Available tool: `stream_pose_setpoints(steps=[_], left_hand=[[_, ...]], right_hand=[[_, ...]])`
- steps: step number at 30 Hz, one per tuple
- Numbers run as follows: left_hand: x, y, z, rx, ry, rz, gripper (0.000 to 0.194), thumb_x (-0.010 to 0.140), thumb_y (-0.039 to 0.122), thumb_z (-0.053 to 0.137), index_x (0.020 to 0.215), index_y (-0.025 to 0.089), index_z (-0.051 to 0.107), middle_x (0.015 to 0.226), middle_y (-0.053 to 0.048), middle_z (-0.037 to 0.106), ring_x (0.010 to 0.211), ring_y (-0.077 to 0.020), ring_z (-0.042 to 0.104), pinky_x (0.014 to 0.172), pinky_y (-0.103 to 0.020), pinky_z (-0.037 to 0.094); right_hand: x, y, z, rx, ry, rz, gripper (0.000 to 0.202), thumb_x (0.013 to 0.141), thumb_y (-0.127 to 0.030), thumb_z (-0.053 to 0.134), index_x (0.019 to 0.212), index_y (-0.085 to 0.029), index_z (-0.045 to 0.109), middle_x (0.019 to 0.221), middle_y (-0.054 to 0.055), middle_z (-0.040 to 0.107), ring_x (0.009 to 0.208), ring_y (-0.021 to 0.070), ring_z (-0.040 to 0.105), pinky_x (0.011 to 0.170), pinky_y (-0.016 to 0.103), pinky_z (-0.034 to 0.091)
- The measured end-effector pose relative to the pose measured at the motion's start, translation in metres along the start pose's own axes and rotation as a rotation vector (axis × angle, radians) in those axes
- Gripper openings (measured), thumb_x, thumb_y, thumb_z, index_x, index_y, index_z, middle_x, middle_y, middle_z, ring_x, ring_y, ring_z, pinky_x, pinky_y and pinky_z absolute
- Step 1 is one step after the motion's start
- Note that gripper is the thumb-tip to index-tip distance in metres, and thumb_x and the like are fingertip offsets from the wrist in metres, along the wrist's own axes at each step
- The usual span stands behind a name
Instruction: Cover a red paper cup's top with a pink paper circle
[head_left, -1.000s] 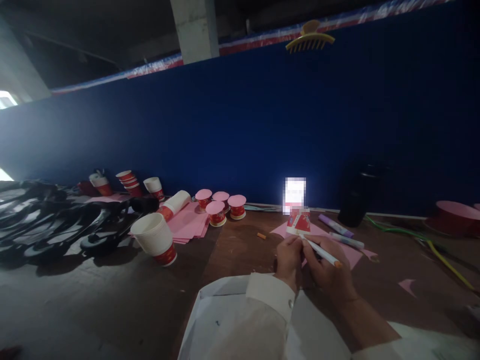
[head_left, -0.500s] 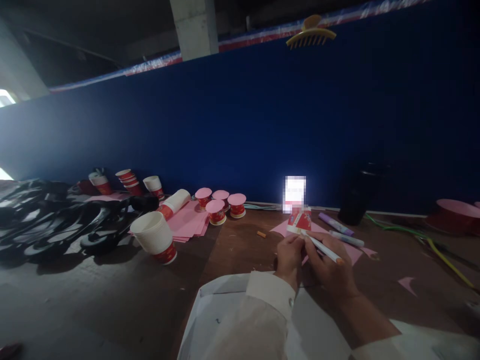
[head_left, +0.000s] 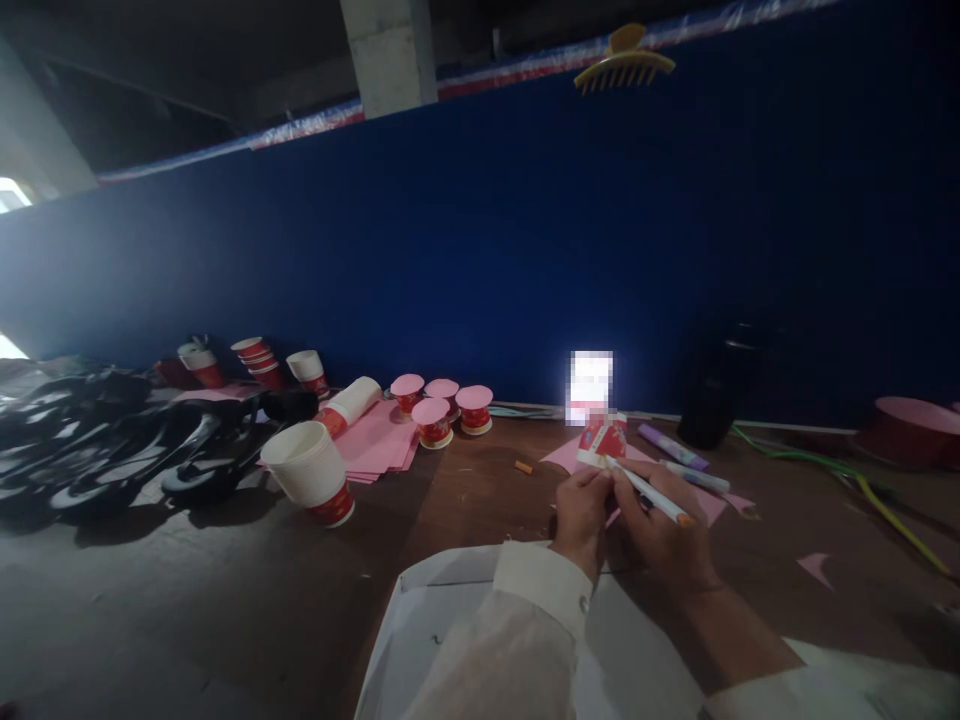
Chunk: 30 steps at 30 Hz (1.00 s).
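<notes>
My left hand is closed on a red and white paper cup, its fingers at the cup's near edge. In my right hand is a white marker with an orange end. The marker's tip points at the cup's pale rim, but I cannot tell whether it touches. Under the hands lies pink paper, partly hidden. Just right of the cup rest a purple marker and a pale marker. A small orange cap sits left of the hands.
Several pink-topped cups stand left of centre beside stacked pink paper. Nearer is a stack of paper cups. A dark bottle and green-yellow cords are at right. A bright pixelated patch lies before the blue partition.
The cup has tilted slightly and shifted a little right. My right hand and the marker have moved very slightly with it; the objects around are unchanged.
</notes>
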<state>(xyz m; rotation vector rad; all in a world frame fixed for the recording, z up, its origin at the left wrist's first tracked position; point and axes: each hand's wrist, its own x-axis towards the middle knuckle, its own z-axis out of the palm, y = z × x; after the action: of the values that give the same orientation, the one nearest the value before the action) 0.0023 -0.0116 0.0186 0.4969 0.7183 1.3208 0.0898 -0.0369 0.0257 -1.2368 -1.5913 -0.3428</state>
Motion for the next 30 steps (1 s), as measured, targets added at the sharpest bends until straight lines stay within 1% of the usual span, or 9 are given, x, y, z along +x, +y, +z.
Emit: stream_pose_setpoints(steps=[3,7,12,19,24,30], left_hand=[[0.0,-0.001,-0.001,-0.032,-0.082,0.007,0.03,0.049,0.033,0.088,0.067,0.013,0.073,0.064,-0.002,0.063,0.064,-0.0134,0.057,0.07,-0.028,0.048],[0.001,-0.003,-0.002,-0.025,-0.082,0.011,0.028,0.052,0.034,0.086,0.067,0.014,0.073,0.063,0.0,0.062,0.063,-0.013,0.056,0.072,-0.028,0.048],[0.002,-0.004,-0.002,0.014,-0.072,0.021,0.026,0.054,0.033,0.084,0.066,0.014,0.071,0.062,0.001,0.059,0.062,-0.0127,0.054,0.07,-0.028,0.046],[0.004,-0.004,-0.004,0.029,-0.059,0.041,0.023,0.054,0.031,0.083,0.066,0.014,0.072,0.062,0.0,0.06,0.062,-0.0122,0.053,0.066,-0.026,0.044],[0.009,-0.007,-0.006,0.045,-0.073,0.056,0.019,0.054,0.029,0.08,0.065,0.015,0.073,0.061,0.0,0.061,0.063,-0.0127,0.053,0.065,-0.026,0.043],[0.011,-0.009,-0.008,0.064,-0.086,0.059,0.019,0.056,0.031,0.079,0.065,0.016,0.072,0.061,0.001,0.059,0.061,-0.0122,0.052,0.064,-0.026,0.042]], right_hand=[[-0.001,0.001,0.0,-0.009,-0.013,0.013,0.027,0.097,-0.041,0.054,0.101,-0.02,0.071,0.096,0.009,0.077,0.088,0.0258,0.07,0.084,0.042,0.05],[-0.002,0.004,0.001,-0.011,-0.001,0.012,0.027,0.097,-0.041,0.054,0.101,-0.021,0.071,0.097,0.009,0.077,0.089,0.0263,0.07,0.084,0.042,0.05],[-0.001,0.004,0.001,-0.004,-0.03,0.038,0.03,0.097,-0.043,0.053,0.101,-0.02,0.071,0.096,0.01,0.077,0.089,0.0265,0.07,0.085,0.043,0.05],[-0.001,-0.003,-0.003,0.017,-0.056,0.101,0.028,0.094,-0.043,0.054,0.093,-0.022,0.073,0.088,0.007,0.076,0.083,0.0255,0.068,0.084,0.042,0.05],[-0.001,-0.004,-0.003,0.035,-0.063,0.097,0.025,0.092,-0.041,0.056,0.09,-0.022,0.072,0.085,0.007,0.075,0.079,0.0243,0.066,0.081,0.041,0.049],[-0.001,-0.004,-0.002,0.024,-0.049,0.077,0.025,0.092,-0.041,0.055,0.088,-0.023,0.071,0.083,0.007,0.075,0.078,0.0244,0.067,0.081,0.042,0.049]])
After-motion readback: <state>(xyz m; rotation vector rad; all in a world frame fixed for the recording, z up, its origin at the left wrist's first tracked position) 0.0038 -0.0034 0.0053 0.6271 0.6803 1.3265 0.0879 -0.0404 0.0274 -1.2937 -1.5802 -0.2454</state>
